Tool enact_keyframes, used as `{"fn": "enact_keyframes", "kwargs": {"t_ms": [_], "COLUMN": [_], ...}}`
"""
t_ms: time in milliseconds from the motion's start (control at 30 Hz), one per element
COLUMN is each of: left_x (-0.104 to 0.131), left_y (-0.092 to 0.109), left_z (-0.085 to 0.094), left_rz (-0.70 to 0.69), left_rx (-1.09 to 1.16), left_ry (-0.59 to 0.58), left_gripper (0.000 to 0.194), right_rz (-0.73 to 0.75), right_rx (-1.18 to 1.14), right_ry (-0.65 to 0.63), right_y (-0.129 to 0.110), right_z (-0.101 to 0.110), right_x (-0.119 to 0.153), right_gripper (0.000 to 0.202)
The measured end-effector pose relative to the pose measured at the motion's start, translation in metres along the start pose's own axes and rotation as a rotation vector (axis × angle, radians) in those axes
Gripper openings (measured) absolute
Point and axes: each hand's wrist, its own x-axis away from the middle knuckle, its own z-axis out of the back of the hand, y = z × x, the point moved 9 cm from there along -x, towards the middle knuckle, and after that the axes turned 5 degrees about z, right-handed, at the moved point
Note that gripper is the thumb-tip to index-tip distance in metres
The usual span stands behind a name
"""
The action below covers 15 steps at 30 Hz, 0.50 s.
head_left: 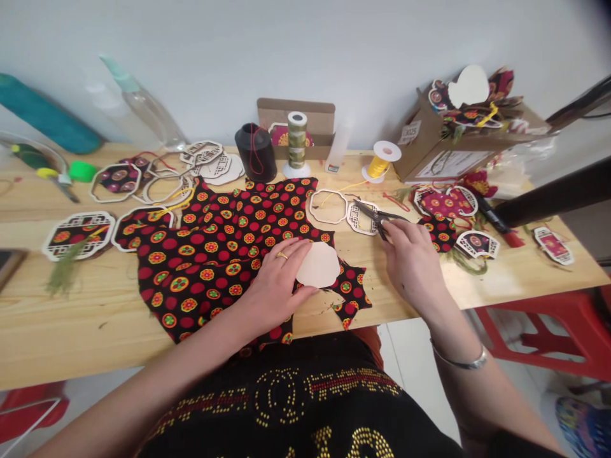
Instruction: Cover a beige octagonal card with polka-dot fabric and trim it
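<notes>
My left hand (279, 280), a ring on one finger, holds a pale scalloped oval piece (318, 264) between thumb and fingers over the cloth. The black cloth with red dots and flower prints (191, 254) spreads under this hand and to its left; a ragged-edged strip of it (354, 286) lies to the right. My right hand (413, 261) is closed at the handles of dark scissors (373, 215). Their blades point left across a wooden lattice frame (361, 224). Beside it lies an open wooden frame ring (329, 207).
Behind the cloth stand a black thread cone (256, 156), a green thread spool (296, 143) and a yellow cord spool (379, 160). A cardboard box (424, 149) is full of ornaments. Finished-looking ornaments (79, 234) lie left and right. A black post (554, 191) crosses at right.
</notes>
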Motion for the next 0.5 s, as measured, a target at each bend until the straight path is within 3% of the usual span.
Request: {"fn": "enact_keyframes", "kwargs": {"t_ms": [67,167,333,500], "left_x": [0.001,0.001,0.004,0.007], "left_y": [0.0,0.003,0.013,0.006], "left_z": [0.0,0.008,0.042,0.065], "left_rz": [-0.007,-0.003,-0.002,0.017], "left_rx": [0.012,0.035,-0.006,-0.176], "left_ry": [0.003,0.04,0.165,0.173], "left_gripper": [0.068,0.064,0.042,0.03], "right_rz": [0.018,0.07,0.112,0.282], "right_rx": [-0.095,-0.231,-0.328,-0.401], "right_ry": [0.033,-0.022,-0.068,-0.125], "right_y": [-0.014,-0.037,-0.06,-0.088], "right_z": [0.002,-0.007,-0.013,-0.017], "right_x": [0.001,0.001,-0.002,-0.001], "right_gripper": [0.029,0.025,0.022,0.026]}}
